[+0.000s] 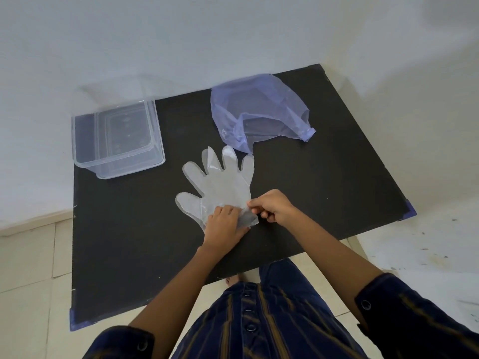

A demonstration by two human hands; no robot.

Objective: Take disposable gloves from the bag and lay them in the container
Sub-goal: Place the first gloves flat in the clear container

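A clear plastic disposable glove (220, 182) lies flat on the black table (324, 182), fingers pointing away from me. My left hand (224, 224) presses flat on its cuff end. My right hand (272, 206) pinches the cuff's right edge between thumb and fingers. The translucent purple bag (259, 110) lies crumpled at the back of the table, just beyond the glove's fingertips. The clear rectangular container (118, 141) stands at the back left with nothing visible in it.
A white wall runs behind the table and tiled floor lies to the left and near side. The table's front edge is close to my body. Blue tape marks the table's corners (410, 211).
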